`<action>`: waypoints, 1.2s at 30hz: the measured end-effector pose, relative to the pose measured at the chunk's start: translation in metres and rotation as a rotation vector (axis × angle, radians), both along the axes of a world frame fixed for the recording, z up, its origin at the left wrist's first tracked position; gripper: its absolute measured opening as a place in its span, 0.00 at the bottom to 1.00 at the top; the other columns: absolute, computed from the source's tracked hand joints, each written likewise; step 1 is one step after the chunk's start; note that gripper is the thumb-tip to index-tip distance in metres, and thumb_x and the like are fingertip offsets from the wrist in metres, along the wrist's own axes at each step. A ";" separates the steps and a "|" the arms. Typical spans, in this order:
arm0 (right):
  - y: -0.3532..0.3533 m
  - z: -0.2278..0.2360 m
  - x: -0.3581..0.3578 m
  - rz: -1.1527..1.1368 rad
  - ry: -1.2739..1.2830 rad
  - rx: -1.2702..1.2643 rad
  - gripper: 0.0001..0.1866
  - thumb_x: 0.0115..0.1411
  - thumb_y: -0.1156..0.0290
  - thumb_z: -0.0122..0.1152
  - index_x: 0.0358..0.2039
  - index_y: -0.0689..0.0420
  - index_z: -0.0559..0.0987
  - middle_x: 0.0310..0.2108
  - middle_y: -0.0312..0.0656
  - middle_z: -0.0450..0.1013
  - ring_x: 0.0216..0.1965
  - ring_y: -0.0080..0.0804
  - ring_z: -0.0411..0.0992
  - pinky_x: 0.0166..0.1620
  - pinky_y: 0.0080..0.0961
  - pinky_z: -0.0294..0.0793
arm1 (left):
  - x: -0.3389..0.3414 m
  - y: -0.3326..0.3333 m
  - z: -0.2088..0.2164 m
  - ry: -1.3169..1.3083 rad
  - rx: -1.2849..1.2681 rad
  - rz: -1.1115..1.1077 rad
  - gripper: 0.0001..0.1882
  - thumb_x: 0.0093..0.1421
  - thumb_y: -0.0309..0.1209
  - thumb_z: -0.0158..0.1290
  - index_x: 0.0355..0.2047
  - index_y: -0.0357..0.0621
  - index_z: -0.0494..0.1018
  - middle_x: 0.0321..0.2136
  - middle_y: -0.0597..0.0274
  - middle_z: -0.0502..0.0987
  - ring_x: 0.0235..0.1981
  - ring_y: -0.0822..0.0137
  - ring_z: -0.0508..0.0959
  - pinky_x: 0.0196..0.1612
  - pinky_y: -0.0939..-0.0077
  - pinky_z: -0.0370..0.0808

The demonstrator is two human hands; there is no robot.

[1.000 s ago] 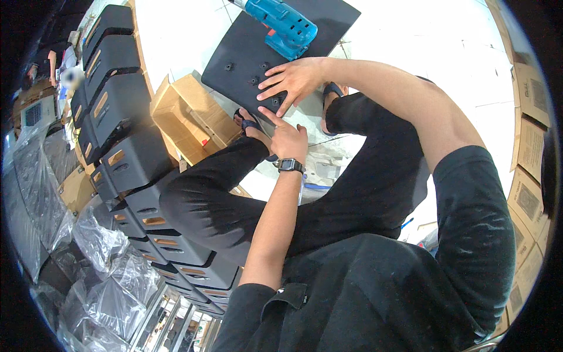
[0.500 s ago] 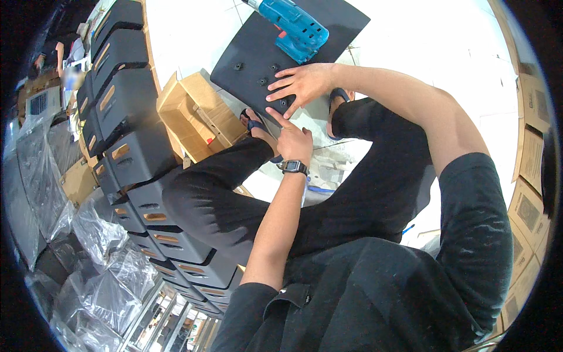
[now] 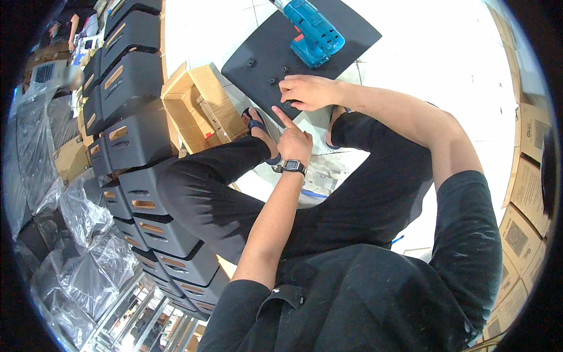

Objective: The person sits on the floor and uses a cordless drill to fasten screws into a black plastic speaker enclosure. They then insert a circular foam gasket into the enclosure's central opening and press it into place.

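A dark, slightly curved panel (image 3: pixel 249 44) lies beyond my feet, with several small black round fittings on its near part. At the near corner, my right hand (image 3: pixel 314 92) has its fingers drawn together around one small black fitting (image 3: pixel 288 104); the fingers partly cover it. My left hand (image 3: pixel 295 144), with a watch on the wrist, has its index finger stretched toward that corner and its other fingers curled, with nothing seen in them. A blue cordless drill (image 3: pixel 319 38) rests on the panel, past my right hand.
An opened cardboard box (image 3: pixel 214 91) stands left of the panel, near my foot. Rows of stacked dark plastic parts (image 3: pixel 135 144) line the left side, with clear plastic wrapping (image 3: pixel 88 217) beyond. Cardboard cartons (image 3: pixel 525 193) are stacked at the right. White tiles (image 3: pixel 422 47) cover the floor.
My right hand has gone from fingers spread over the panel to fingers drawn in around the fitting. My left index finger has stayed near the panel's corner. The view has shifted slightly.
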State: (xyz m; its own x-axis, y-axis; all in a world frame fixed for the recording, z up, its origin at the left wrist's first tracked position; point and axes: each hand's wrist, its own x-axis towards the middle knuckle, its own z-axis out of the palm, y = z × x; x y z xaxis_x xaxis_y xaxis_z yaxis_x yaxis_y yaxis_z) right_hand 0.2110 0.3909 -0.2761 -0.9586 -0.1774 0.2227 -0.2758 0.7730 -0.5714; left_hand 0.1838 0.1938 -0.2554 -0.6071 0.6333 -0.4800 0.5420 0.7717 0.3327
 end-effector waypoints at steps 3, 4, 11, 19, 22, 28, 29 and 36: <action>-0.006 -0.002 -0.004 0.013 -0.063 -0.060 0.10 0.52 0.71 0.71 0.36 0.58 0.82 0.38 0.43 0.74 0.48 0.45 0.73 0.54 0.40 0.74 | -0.006 0.004 0.006 -0.205 -0.041 0.066 0.64 0.55 0.38 0.63 0.71 0.17 0.26 0.57 0.20 0.71 0.75 0.26 0.29 0.75 0.42 0.34; -0.008 -0.001 -0.005 0.022 -0.084 -0.077 0.09 0.52 0.71 0.71 0.34 0.58 0.83 0.36 0.43 0.74 0.48 0.44 0.73 0.54 0.40 0.74 | -0.002 0.003 0.008 -0.093 -0.030 0.014 0.64 0.55 0.38 0.63 0.71 0.17 0.26 0.56 0.20 0.72 0.75 0.26 0.29 0.75 0.44 0.35; -0.006 0.002 -0.007 0.060 -0.083 -0.111 0.11 0.51 0.69 0.73 0.34 0.59 0.84 0.36 0.43 0.75 0.46 0.45 0.73 0.52 0.40 0.74 | -0.001 0.000 0.009 -0.018 0.012 -0.005 0.65 0.54 0.38 0.64 0.71 0.19 0.26 0.59 0.16 0.67 0.74 0.25 0.31 0.75 0.54 0.45; -0.002 0.007 -0.004 0.090 -0.112 -0.098 0.16 0.51 0.67 0.75 0.39 0.59 0.84 0.39 0.43 0.74 0.48 0.44 0.72 0.51 0.39 0.74 | -0.001 0.009 0.024 -0.077 -0.064 0.031 0.66 0.54 0.37 0.64 0.73 0.24 0.24 0.58 0.16 0.67 0.58 0.30 0.70 0.59 0.51 0.72; 0.000 0.024 0.003 0.066 -0.050 -0.034 0.24 0.53 0.65 0.74 0.52 0.51 0.82 0.50 0.45 0.73 0.55 0.44 0.71 0.57 0.41 0.74 | -0.002 0.000 0.003 0.033 -0.019 -0.011 0.66 0.54 0.36 0.63 0.73 0.26 0.23 0.49 0.22 0.76 0.39 0.34 0.81 0.47 0.49 0.79; 0.027 0.022 0.025 0.341 -0.024 0.275 0.34 0.56 0.62 0.73 0.63 0.27 0.76 0.75 0.44 0.54 0.74 0.46 0.56 0.72 0.55 0.59 | -0.004 0.005 0.010 -0.067 -0.047 0.016 0.64 0.54 0.33 0.62 0.73 0.27 0.22 0.44 0.24 0.79 0.37 0.33 0.82 0.46 0.47 0.79; 0.028 0.019 0.025 0.351 -0.052 0.292 0.34 0.56 0.62 0.73 0.64 0.27 0.76 0.78 0.43 0.49 0.75 0.46 0.54 0.74 0.55 0.55 | -0.005 0.006 0.011 -0.077 -0.067 0.020 0.64 0.54 0.33 0.62 0.73 0.27 0.22 0.44 0.24 0.79 0.37 0.33 0.82 0.45 0.47 0.79; 0.030 0.004 0.008 0.377 0.010 0.317 0.36 0.52 0.58 0.76 0.62 0.23 0.77 0.77 0.36 0.51 0.76 0.44 0.52 0.75 0.54 0.54 | -0.002 -0.002 -0.002 0.053 0.009 -0.034 0.64 0.55 0.32 0.61 0.72 0.25 0.22 0.41 0.26 0.81 0.36 0.34 0.83 0.44 0.49 0.80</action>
State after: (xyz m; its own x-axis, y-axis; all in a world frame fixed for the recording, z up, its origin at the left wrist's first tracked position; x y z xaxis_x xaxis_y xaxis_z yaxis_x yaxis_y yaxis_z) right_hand 0.2189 0.4212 -0.2717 -0.8124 -0.5724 0.1108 -0.5744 0.7533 -0.3203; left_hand 0.1816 0.1922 -0.2574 -0.6097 0.6582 -0.4416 0.5851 0.7496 0.3094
